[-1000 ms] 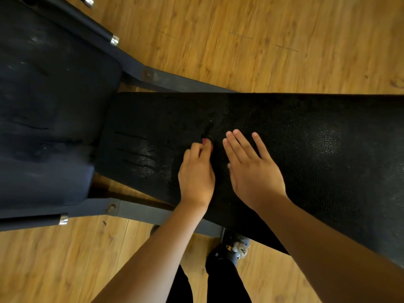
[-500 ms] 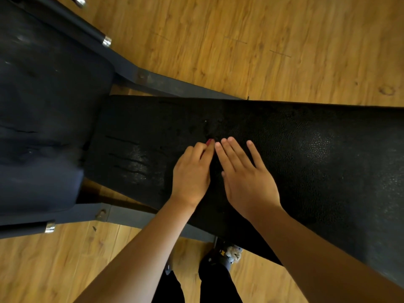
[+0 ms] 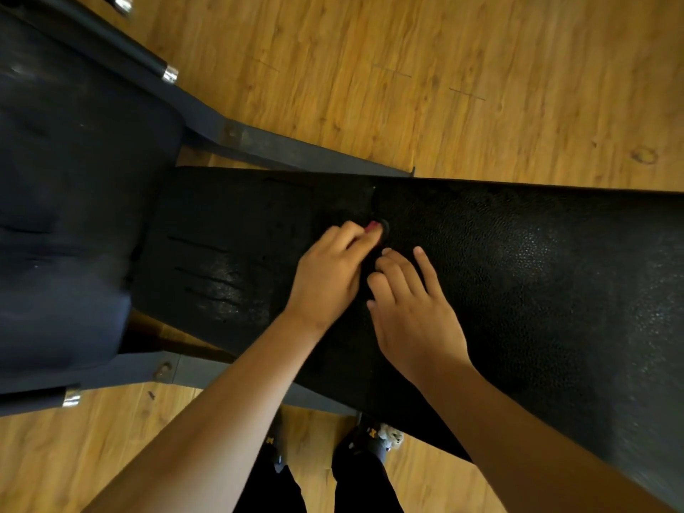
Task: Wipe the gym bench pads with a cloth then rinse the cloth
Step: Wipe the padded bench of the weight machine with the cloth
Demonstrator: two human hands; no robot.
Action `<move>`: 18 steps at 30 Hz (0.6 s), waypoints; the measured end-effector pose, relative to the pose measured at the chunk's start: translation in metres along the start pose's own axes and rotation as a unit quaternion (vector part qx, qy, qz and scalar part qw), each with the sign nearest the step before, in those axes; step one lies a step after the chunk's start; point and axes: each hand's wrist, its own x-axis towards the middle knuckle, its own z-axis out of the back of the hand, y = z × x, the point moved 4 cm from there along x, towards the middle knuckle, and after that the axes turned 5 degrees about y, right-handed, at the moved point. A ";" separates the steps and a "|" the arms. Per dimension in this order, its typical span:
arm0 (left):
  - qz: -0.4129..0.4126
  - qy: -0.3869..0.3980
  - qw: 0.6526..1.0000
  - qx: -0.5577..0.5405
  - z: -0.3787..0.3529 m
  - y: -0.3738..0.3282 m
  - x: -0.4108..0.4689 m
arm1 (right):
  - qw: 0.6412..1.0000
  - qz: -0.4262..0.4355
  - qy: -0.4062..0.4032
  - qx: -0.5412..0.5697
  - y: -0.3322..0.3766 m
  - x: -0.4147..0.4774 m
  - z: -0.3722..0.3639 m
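You're resting both grips mid-span on the black pebbled vinyl bench pad [image 3: 518, 275]: right grip [image 3: 412, 309] lying slack; left grip [image 3: 329, 275] curling, contents unreadable. No cloth showing. Wiping looking unfinished, rinsing yet to come.

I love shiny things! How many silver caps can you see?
3 silver caps: one at the top edge, one just below, one bottom left. Others may be hidden.

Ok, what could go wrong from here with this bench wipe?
No cloth shows plainly under the left hand or right hand; against the black bench pad I cannot tell, so the wipe may do little.
The splits in that pad could snag a cloth or hold water.
The blue seat pad could get skipped.
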 end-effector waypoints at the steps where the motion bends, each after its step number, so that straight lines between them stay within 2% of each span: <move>1: 0.008 -0.004 1.000 0.009 0.001 0.008 0.002 | 1.000 0.001 -0.005 0.002 0.000 0.000 0.000; 5: 0.133 -0.023 0.990 0.030 0.004 0.036 0.011 | 1.000 0.007 -0.011 -0.003 0.000 -0.001 -0.002; 6: 0.138 -0.025 0.990 0.035 0.004 0.032 0.013 | 1.000 0.008 -0.011 -0.006 0.000 -0.001 -0.002; 7: 0.117 -0.024 0.992 0.037 0.003 0.024 0.013 | 1.000 0.009 -0.010 -0.009 0.000 0.000 -0.003; 10: -0.014 0.013 0.999 0.026 0.003 0.006 0.010 | 1.000 0.011 -0.003 -0.017 0.001 0.000 -0.002; 12: -0.051 0.035 0.998 0.033 0.005 0.012 0.013 | 1.000 0.010 0.004 -0.018 0.001 0.000 -0.003; 14: -0.020 0.028 0.997 0.076 0.005 0.028 0.022 | 1.000 0.012 0.008 -0.017 0.001 0.000 -0.004; 17: 0.098 -0.021 0.990 0.096 0.008 0.043 0.037 | 1.000 0.012 0.012 -0.016 0.001 0.001 -0.004; 18: 0.111 -0.029 0.989 0.090 0.008 0.041 0.040 | 1.000 0.012 0.012 -0.016 0.001 0.001 -0.005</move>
